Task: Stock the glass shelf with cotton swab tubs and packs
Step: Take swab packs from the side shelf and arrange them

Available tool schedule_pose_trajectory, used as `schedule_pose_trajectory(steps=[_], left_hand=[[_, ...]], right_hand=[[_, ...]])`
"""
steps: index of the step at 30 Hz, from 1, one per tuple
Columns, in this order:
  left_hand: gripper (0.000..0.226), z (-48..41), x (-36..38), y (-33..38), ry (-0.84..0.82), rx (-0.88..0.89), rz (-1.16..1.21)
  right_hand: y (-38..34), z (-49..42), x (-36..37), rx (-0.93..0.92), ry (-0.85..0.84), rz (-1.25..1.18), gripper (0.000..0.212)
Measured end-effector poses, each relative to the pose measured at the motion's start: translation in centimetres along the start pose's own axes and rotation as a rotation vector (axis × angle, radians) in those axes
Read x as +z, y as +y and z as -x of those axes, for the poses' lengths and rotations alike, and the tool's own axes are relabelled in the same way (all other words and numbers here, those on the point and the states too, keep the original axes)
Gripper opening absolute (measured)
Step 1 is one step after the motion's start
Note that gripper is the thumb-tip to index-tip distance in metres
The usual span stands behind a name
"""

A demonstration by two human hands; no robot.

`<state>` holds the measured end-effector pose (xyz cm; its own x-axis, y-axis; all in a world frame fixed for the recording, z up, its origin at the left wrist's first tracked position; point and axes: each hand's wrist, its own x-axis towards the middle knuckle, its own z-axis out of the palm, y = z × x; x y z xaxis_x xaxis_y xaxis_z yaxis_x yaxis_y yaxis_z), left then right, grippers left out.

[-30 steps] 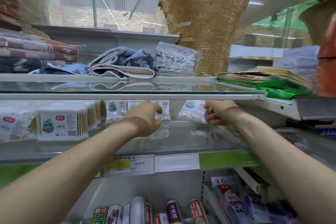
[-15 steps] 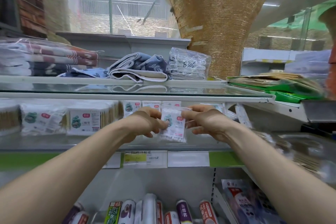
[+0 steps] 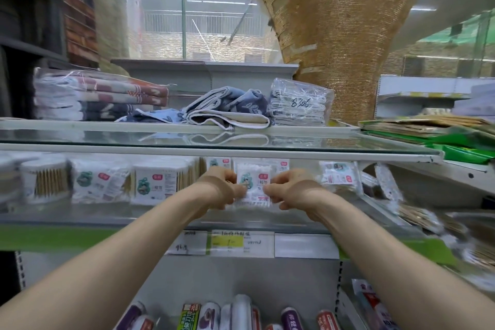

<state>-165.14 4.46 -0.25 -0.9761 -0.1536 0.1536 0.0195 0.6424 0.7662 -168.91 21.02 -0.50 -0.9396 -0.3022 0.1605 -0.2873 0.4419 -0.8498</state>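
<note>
Swab pack (image 3: 254, 185) is upright, pinched between left hand (image 3: 223, 189) and right hand (image 3: 290, 191), above the glass shelf (image 3: 80, 215) front edge, tubs (image 3: 158, 182) to its left.

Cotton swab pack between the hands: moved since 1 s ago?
Yes. The cotton swab pack moved left: from above the blank white label to above the yellow price label, left hand and right hand pinching it.
</note>
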Motion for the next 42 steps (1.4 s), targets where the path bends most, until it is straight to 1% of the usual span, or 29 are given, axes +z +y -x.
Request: schedule_pose_trajectory(steps=[2, 3, 5, 6, 8, 10, 11, 14, 16, 17, 22, 26, 27, 29, 33, 37, 40, 42], left_hand=[[0.011, 0.0, -0.1, -0.1, 0.008, -0.009, -0.085], [0.014, -0.2, -0.2, -0.1, 0.033, -0.017, -0.126], [0.023, -0.8, -0.4, -0.3, 0.108, -0.028, -0.234], [0.023, -0.9, -0.4, -0.3, 0.140, -0.031, -0.293], [0.016, -1.1, -0.5, -0.2, 0.190, -0.029, -0.369], [0.026, -1.2, -0.4, -0.3, 0.222, -0.023, -0.411], [0.028, -1.2, -0.4, -0.4, 0.231, -0.014, -0.422], [0.016, -1.7, -0.4, -1.0, 0.272, 0.016, -0.476], [0.006, -1.9, -0.3, -1.3, 0.270, 0.027, -0.558], [0.005, -2.0, -0.3, -1.3, 0.251, 0.035, -0.611], [0.023, -2.5, -0.4, -1.2, 0.223, 0.073, -0.801], [0.028, -2.6, -0.5, -0.8, 0.229, 0.110, -0.972], [0.029, -2.6, -0.5, -0.7, 0.232, 0.116, -1.001], [0.031, -2.8, -0.5, -0.8, 0.229, 0.116, -1.042], [0.033, -3.5, -0.4, -0.8, 0.202, 0.105, -1.076], [0.033, -3.9, -0.4, -0.8, 0.185, 0.091, -1.057], [0.034, -3.9, -0.3, -0.9, 0.181, 0.090, -1.053], [0.034, -3.9, -0.3, -1.0, 0.174, 0.091, -1.059]], right_hand=[[-0.3, -0.5, 0.6, -0.015, 0.021, 0.041, 0.015], [-0.5, -0.8, 1.0, -0.023, 0.033, 0.069, 0.012], [-0.7, -1.7, 1.9, -0.038, 0.060, 0.135, 0.016], [-0.7, -2.2, 2.2, -0.040, 0.071, 0.163, 0.021], [-0.7, -3.1, 2.8, -0.039, 0.088, 0.186, 0.024], [-0.7, -3.8, 3.3, -0.045, 0.092, 0.203, 0.022], [-0.8, -4.1, 3.4, -0.048, 0.095, 0.209, 0.020], [-0.8, -5.1, 3.9, -0.038, 0.097, 0.207, 0.020], [-0.9, -5.6, 4.3, -0.035, 0.082, 0.195, 0.020], [-1.0, -5.9, 4.5, -0.037, 0.074, 0.189, 0.019], [-2.4, -6.5, 5.2, -0.028, -0.004, 0.228, 0.010], [-2.8, -7.5, 6.3, -0.017, -0.020, 0.193, 0.030], [-2.9, -7.7, 6.5, -0.013, -0.023, 0.194, 0.033], [-3.1, -8.1, 6.8, -0.002, -0.031, 0.226, 0.030], [-3.4, -8.9, 7.4, -0.003, -0.035, 0.282, 0.009], [-3.4, -9.4, 7.8, -0.016, -0.012, 0.360, 0.013], [-3.3, -9.6, 7.8, -0.020, -0.004, 0.361, 0.020], [-3.3, -9.5, 7.8, -0.023, 0.003, 0.365, 0.020]])
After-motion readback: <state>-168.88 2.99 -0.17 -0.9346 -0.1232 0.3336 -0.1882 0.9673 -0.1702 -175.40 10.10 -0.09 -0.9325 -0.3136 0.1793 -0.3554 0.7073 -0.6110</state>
